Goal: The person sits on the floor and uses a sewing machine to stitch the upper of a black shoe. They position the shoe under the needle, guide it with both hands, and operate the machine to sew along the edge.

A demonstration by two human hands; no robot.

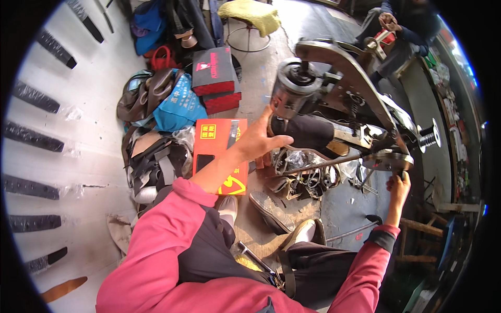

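Note:
A hand-cranked shoe-repair sewing machine of worn metal stands in front of me on the right. Beneath its round head sits a dark shoe, partly hidden by the machine. My left hand grips the near left end of the shoe, thumb on top and the other fingers partly out of sight. At the machine's right, my right hand is closed on the crank at the rim of the flat metal wheel. What lies inside those fingers is mostly covered.
An orange-red box lies left of the machine, with dark boxes behind it. Bags and scraps crowd the left. Loose shoes lie by my feet. A yellow-covered stool stands behind; another person sits far right.

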